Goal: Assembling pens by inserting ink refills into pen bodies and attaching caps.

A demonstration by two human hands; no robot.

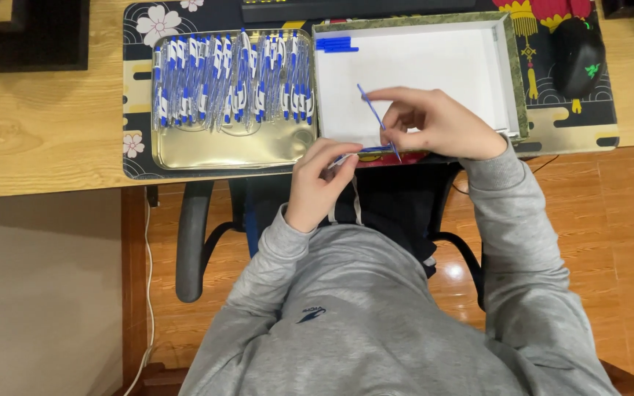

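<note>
While the left hand [317, 187] pinches a clear pen barrel [354, 154] and the right hand [434, 125] grips a thin blue refill [374, 114], few blue pieces [335, 45] lie in the white box [508, 73] beyond, and many pens [232, 77] wait in the metal tray [229, 150].

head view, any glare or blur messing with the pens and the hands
Head view: the gold tray throws soft glare below the pens; floor has a bright spot; left hand and right hand are sharp, the thin blue refill slightly soft.
</note>
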